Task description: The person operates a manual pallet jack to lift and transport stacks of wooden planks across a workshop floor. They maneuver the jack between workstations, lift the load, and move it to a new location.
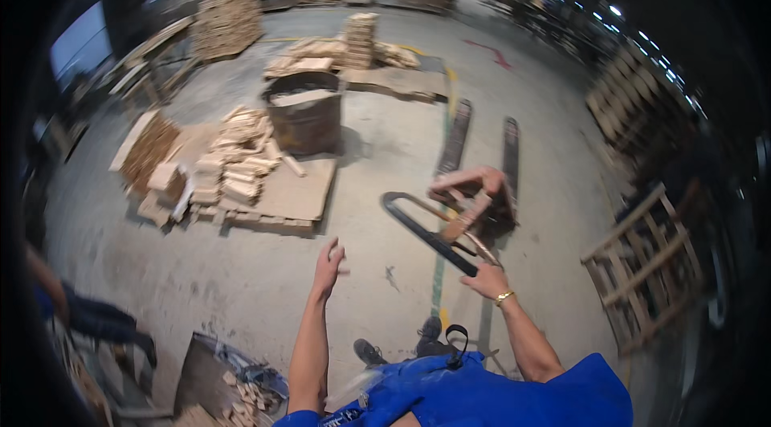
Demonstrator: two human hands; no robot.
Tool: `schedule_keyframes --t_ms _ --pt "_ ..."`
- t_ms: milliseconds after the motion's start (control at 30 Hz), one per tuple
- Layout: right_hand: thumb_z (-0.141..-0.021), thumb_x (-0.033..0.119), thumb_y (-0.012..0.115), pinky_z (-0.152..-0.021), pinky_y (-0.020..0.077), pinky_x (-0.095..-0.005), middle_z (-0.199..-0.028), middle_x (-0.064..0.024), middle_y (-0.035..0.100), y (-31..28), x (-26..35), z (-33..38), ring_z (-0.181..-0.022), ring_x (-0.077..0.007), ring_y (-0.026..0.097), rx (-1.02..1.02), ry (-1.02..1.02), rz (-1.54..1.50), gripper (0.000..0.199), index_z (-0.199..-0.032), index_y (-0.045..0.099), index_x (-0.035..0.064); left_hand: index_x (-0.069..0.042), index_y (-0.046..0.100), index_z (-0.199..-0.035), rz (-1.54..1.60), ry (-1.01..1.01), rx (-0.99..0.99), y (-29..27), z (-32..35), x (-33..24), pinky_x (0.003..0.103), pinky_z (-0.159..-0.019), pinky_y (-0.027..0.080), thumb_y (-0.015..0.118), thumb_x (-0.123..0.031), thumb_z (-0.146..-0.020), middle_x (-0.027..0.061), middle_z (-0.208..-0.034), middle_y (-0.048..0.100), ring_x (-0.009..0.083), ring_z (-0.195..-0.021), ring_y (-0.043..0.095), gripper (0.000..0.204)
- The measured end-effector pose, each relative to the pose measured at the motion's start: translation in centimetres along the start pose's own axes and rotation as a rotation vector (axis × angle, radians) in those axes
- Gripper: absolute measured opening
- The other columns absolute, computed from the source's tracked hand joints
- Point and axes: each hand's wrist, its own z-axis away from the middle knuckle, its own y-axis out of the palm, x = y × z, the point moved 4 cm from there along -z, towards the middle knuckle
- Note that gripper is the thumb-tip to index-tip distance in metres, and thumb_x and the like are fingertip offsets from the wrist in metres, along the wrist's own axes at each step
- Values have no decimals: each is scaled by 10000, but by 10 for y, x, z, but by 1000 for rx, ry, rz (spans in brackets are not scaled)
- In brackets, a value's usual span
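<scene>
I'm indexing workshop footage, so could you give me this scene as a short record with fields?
Left hand: held out, nothing in it
Right hand: closed on the black handle of the pallet jack
Forks: two, bare, pointing ahead
Ahead left: pallet bearing loose wood pieces; dark drum beyond them
Far right: slatted wooden frame

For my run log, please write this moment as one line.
left hand: empty | right hand: on black handle of pallet jack | ahead left: wood pieces on pallet, dark drum
</scene>
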Motion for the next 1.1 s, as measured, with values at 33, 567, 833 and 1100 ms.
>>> schedule_keyframes --t_ms 33,567,833,1100 --pt "-645 439 618 -672 475 -396 -751 -163 626 0 -7 14 -734 -321 608 -68 28 38 404 -806 641 69 -41 383 -1272 38 67 21 34 -15 -15 356 -915 368 510 -352 -855 135 -1286 399 242 -1093 458 536" --pt "-480 365 828 -605 454 -251 -705 -44 575 -256 -131 148 -648 -144 564 -695 -298 -281 524 -803 564 48 23 523 -869 172 685 536 246 10 -155 293 -610 442 451 -553 -818 118 -714 554 183 -655 544 583" --pt "-338 613 749 -627 418 -202 -805 -27 494 -277 -215 101 -721 -99 495 -1513 -345 -832 943 -1019 459 28 -6 539 -889 77 692 405 305 -8 -142 248 -604 434 569 -267 -826 51 -753 560 125 -661 532 270" --pt "-773 148 597 -543 413 -184 -721 -53 510 -231 -232 115 -577 -109 482 -1664 -96 -831 415 -1109 422 -21 -9 517 -920 255 819 661 282 -54 -147 318 -522 475 576 -272 -815 113 -699 560 230 -549 548 289"
